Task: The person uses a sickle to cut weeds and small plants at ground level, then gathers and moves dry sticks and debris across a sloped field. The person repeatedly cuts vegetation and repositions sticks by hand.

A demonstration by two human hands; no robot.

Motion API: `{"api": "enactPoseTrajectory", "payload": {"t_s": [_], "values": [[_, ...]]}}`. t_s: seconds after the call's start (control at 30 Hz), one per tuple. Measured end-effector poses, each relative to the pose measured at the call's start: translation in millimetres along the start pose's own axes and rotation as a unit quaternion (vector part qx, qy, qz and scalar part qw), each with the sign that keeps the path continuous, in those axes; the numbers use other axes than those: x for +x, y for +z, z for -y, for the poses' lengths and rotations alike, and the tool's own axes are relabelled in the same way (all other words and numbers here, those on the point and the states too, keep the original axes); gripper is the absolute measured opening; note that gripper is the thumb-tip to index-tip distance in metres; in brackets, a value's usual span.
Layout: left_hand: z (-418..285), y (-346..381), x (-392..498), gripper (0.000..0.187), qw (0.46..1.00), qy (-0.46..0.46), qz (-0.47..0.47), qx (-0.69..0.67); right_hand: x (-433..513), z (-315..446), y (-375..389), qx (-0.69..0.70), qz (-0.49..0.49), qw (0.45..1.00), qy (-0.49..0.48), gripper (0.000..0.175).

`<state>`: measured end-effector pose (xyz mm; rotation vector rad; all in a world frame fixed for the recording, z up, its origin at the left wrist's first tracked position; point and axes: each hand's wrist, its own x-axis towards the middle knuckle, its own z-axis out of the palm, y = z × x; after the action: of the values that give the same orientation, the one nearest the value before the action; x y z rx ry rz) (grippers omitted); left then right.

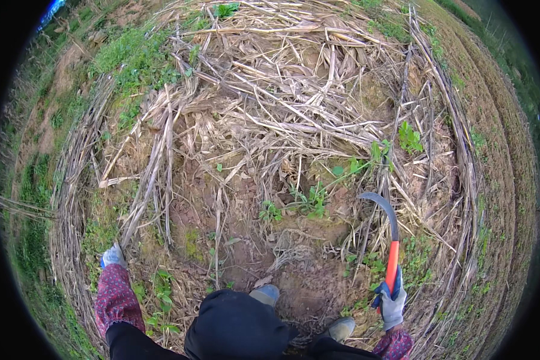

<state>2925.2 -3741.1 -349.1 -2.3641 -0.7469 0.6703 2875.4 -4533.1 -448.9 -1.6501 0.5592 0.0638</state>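
My right hand [391,300], in a white and blue work glove, grips the orange handle of a sickle [392,252]. Its curved metal blade points up and bends to the left over dry stalks and soil. At the left, my gloved left hand [114,256] is closed at the lower end of a bunch of dry stalks [150,180]. These stalks slant up and to the right from the hand, fanning out towards the straw. The fingers of that hand are mostly hidden. Patterned red sleeve covers show on both forearms.
Dry straw and stalks [297,99] lie heaped ahead. A green leafy weed [315,200] grows from the bare soil [252,225] in the middle. My shoes [342,328] stand on the soil below. Long stalk rows [465,171] run along the right, beside a furrowed field [504,135].
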Motion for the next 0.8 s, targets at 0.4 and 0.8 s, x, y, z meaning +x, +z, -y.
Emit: {"api": "enactPoseTrajectory", "payload": {"t_s": [0.4,0.8], "values": [[54.7,167.8,-205.1,0.046,0.960,-0.049,0.275,0.032,-0.1,10.0,-3.8,0.009,0.007,0.999,0.045,0.070],[-86.1,-66.4,60.3,0.103,0.931,-0.101,-0.078,-0.343,-12.9,87.8,-11.5,-0.267,0.078,0.960,-0.014,0.055]]}}
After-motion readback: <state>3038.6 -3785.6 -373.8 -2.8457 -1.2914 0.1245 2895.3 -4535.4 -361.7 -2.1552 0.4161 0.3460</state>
